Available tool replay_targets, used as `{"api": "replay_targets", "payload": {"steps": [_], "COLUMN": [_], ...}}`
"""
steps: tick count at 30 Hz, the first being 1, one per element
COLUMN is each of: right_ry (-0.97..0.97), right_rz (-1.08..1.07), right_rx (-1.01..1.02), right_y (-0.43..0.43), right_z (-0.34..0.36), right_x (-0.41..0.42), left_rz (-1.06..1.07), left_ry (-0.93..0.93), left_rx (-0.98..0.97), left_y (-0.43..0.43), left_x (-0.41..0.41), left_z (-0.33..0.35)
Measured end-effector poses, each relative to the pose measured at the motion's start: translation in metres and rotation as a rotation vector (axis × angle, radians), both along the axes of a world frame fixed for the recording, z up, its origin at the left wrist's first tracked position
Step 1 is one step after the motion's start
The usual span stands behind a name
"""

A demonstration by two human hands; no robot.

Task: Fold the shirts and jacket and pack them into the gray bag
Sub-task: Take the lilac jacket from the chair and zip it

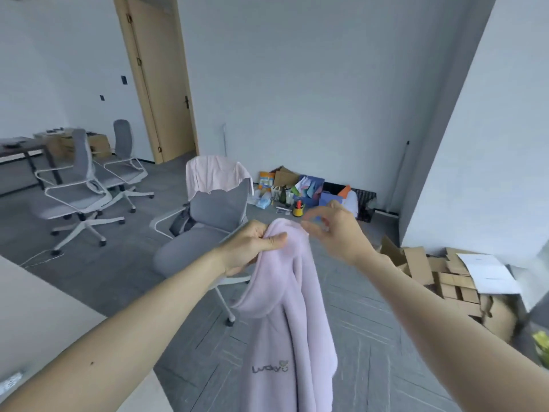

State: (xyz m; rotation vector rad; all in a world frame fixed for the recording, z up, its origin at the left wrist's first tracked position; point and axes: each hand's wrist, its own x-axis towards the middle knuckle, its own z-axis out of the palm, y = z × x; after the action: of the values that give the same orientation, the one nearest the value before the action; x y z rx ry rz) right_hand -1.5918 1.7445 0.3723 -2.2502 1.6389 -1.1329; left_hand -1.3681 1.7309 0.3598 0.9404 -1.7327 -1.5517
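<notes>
Nothing looks folded or packed yet: the left hand [252, 248] pinches the lilac jacket [291, 322] hanging in mid-air, the blurred right hand [335, 233] hovers beside, grip unclear, and a pink shirt [217, 173] drapes a chair [219, 209].

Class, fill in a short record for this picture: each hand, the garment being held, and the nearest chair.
left hand: grips the lilac garment at its top
right hand: blurred, fingers curled beside the garment's top; grip unclear
lilac garment: hangs unfolded, "Lucky" printed low down
nearest chair: pink shirt draped over its back
</notes>
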Motion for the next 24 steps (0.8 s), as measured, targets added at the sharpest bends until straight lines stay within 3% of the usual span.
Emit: {"api": "replay_targets", "payload": {"steps": [8,14,19,24], "right_ry": [-0.228,-0.01,0.056,0.089], "right_rz": [0.381,0.657,0.859,0.951], "right_rx": [0.236,0.452,0.45,0.211], "right_y": [-0.17,-0.288,-0.353,-0.391], "right_z": [-0.001,-0.003,0.005,0.007], "right_x": [0.068,0.148,0.219,0.297], "left_rz": [0.535,0.896,1.117,1.293], "left_ry": [0.139,0.128,0.13,0.117], "left_rx": [0.03,-0.068,-0.185,-0.26], "left_y": [-0.125,-0.206,-0.247,-0.259], "left_x": [0.054,0.104,0.139,0.182], "left_z": [-0.017,-0.011,0.013,0.012]}}
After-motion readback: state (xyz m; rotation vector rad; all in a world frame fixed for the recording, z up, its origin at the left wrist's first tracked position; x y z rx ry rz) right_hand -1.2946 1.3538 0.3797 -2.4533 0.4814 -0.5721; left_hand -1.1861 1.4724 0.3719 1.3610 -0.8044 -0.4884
